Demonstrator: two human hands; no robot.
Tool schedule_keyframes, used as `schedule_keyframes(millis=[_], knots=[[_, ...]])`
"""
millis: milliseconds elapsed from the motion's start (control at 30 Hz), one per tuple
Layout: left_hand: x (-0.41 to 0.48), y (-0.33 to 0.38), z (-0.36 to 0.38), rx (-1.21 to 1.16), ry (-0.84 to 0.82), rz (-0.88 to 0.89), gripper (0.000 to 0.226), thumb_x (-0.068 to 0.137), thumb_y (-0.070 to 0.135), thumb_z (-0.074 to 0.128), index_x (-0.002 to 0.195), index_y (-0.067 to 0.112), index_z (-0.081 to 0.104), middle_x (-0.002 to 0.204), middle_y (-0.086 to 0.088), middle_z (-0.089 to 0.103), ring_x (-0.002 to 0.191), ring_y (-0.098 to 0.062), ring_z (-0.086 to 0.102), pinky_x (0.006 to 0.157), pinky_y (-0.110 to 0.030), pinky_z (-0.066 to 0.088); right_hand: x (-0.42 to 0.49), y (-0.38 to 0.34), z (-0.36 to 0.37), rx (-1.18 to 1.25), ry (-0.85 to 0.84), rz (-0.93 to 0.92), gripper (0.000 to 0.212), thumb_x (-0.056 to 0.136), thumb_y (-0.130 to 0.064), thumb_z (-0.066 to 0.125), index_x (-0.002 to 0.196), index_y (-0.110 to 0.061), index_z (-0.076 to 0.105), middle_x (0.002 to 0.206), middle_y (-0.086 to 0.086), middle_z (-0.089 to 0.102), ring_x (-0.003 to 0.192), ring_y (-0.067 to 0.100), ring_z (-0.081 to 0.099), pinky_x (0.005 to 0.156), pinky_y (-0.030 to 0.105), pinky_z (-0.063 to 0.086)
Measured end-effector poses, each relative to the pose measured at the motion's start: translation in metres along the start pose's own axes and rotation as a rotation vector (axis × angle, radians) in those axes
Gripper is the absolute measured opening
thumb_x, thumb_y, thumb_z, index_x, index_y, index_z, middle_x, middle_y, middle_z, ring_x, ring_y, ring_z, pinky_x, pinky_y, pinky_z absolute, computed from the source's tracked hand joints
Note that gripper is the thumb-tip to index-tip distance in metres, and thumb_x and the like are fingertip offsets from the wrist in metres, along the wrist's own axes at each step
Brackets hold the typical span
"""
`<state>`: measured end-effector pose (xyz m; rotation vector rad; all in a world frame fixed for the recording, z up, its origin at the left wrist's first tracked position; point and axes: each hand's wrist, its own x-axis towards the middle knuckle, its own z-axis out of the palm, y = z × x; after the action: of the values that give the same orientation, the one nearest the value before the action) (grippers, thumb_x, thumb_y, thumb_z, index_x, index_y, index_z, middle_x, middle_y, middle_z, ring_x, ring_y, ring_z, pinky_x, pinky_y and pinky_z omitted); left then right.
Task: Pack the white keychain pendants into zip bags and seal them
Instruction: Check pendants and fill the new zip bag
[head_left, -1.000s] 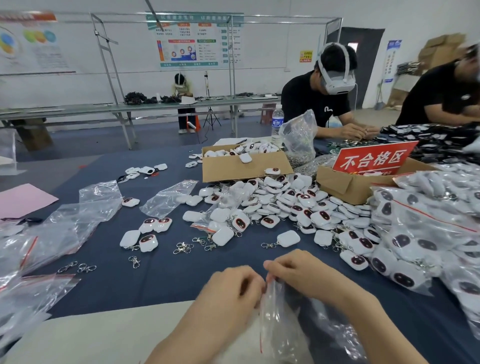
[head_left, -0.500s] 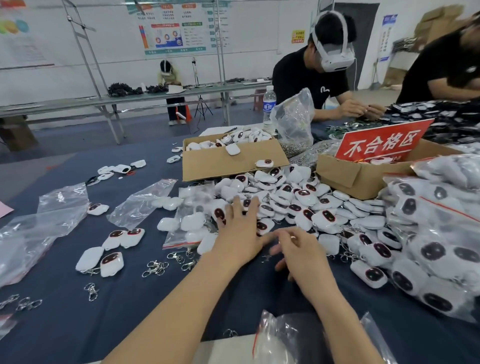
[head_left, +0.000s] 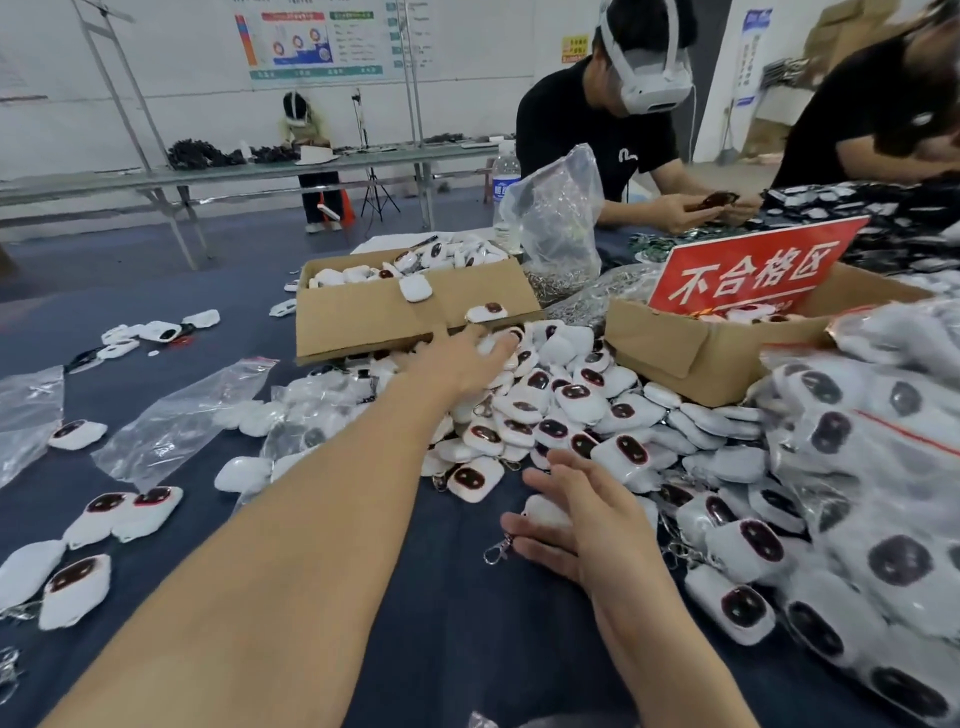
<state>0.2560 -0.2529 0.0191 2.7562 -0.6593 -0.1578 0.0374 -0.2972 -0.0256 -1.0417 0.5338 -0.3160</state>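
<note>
- Left hand (head_left: 457, 364): fingers stretched flat on the pendant pile (head_left: 561, 410), too many to count.
- Right hand (head_left: 576, 514): pinches one white pendant (head_left: 543, 512).
- Two cardboard boxes (head_left: 395, 317) behind.

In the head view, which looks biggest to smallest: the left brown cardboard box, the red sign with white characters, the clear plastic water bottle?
1. Left brown cardboard box
2. Red sign with white characters
3. Clear plastic water bottle, farther off, partly behind a clear plastic bag; true size unsure.
</note>
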Motion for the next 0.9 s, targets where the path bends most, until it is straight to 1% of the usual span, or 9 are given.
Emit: schedule_keyframes(millis=[100, 267, 367, 433, 500, 633, 733, 833, 900], knots=[[-0.003, 0.001, 0.011, 0.061, 0.021, 0.105, 0.07, 0.094, 0.077, 0.021, 0.151, 0.04, 0.039, 0.169, -0.003, 0.01, 0.145, -0.042, 0.031, 0.115, -0.068, 0.023, 0.003, 0.002, -0.003, 0.016, -0.007, -0.008, 0.014, 0.098, -0.019, 0.058, 0.108, -0.024, 0.066, 0.109, 0.004, 0.072, 0.071, 0.029, 0.077, 0.053, 0.028, 0.06], [-0.029, -0.007, 0.019, 0.098, -0.039, 0.3, 0.065, 0.096, 0.076, 0.017, 0.143, 0.044, 0.048, 0.167, 0.005, 0.024, 0.147, -0.022, 0.035, 0.118, -0.063, 0.019, 0.002, 0.004, 0.0, -0.015, 0.007, -0.034, 0.014, 0.101, -0.021, 0.054, 0.11, -0.025, 0.064, 0.11, 0.002, 0.072, 0.072, 0.026, 0.077, 0.058, 0.027, 0.062], [-0.055, -0.011, 0.018, 0.047, -0.049, 0.316, 0.072, 0.089, 0.083, 0.016, 0.14, 0.046, 0.05, 0.155, 0.013, 0.043, 0.134, -0.018, 0.049, 0.109, -0.053, 0.038, -0.001, 0.004, 0.002, -0.07, 0.012, -0.071, 0.013, 0.103, -0.021, 0.052, 0.112, -0.026, 0.06, 0.113, 0.003, 0.069, 0.071, 0.024, 0.077, 0.059, 0.026, 0.062], [-0.074, -0.016, 0.018, -0.02, -0.051, 0.297, 0.074, 0.083, 0.089, 0.018, 0.136, 0.049, 0.05, 0.147, 0.016, 0.049, 0.127, -0.014, 0.053, 0.103, -0.046, 0.045, -0.003, 0.003, 0.002, -0.104, 0.002, -0.102, 0.013, 0.104, -0.024, 0.05, 0.114, -0.027, 0.057, 0.115, 0.002, 0.067, 0.07, 0.024, 0.077, 0.059, 0.026, 0.061], [-0.091, -0.024, 0.015, -0.1, -0.026, 0.289, 0.068, 0.081, 0.089, 0.033, 0.132, 0.049, 0.054, 0.139, 0.018, 0.053, 0.122, -0.009, 0.054, 0.101, -0.041, 0.046, -0.004, 0.004, 0.002, -0.133, -0.008, -0.132, 0.012, 0.104, -0.027, 0.049, 0.115, -0.028, 0.056, 0.111, -0.002, 0.067, 0.07, 0.024, 0.076, 0.058, 0.025, 0.06], [-0.127, -0.041, 0.003, -0.233, 0.086, 0.341, 0.033, 0.089, 0.069, 0.055, 0.109, 0.046, 0.068, 0.111, 0.025, 0.066, 0.095, 0.004, 0.059, 0.089, -0.033, 0.052, -0.008, 0.008, 0.008, -0.257, -0.015, -0.196, 0.013, 0.102, -0.042, 0.052, 0.111, -0.034, 0.057, 0.102, -0.014, 0.067, 0.07, 0.023, 0.075, 0.058, 0.026, 0.057], [-0.16, -0.047, -0.003, -0.449, 0.165, 0.335, 0.012, 0.094, 0.052, 0.062, 0.098, 0.044, 0.07, 0.103, 0.03, 0.066, 0.088, 0.013, 0.057, 0.077, -0.013, 0.044, -0.01, 0.009, 0.012, -0.42, -0.023, -0.25, 0.018, 0.103, -0.044, 0.047, 0.096, -0.043, 0.063, 0.096, -0.014, 0.068, 0.064, 0.018, 0.074, 0.062, 0.033, 0.06], [-0.2, -0.054, -0.001, -0.688, 0.328, 0.268, 0.01, 0.096, 0.04, 0.065, 0.101, 0.047, 0.069, 0.115, 0.033, 0.061, 0.11, 0.018, 0.051, 0.087, -0.006, 0.039, -0.016, 0.01, 0.015, -0.575, -0.04, -0.305, 0.031, 0.102, -0.044, 0.044, 0.087, -0.033, 0.069, 0.081, -0.013, 0.071, 0.058, 0.013, 0.07, 0.071, 0.043, 0.06], [-0.225, -0.058, 0.004, -0.827, 0.388, 0.203, 0.015, 0.097, 0.036, 0.065, 0.105, 0.048, 0.07, 0.111, 0.026, 0.067, 0.095, 0.01, 0.06, 0.077, -0.006, 0.044, -0.018, 0.012, 0.016, -0.652, -0.045, -0.352, 0.036, 0.103, -0.04, 0.044, 0.093, -0.017, 0.069, 0.075, 0.001, 0.068, 0.056, 0.01, 0.069, 0.073, 0.049, 0.058]])
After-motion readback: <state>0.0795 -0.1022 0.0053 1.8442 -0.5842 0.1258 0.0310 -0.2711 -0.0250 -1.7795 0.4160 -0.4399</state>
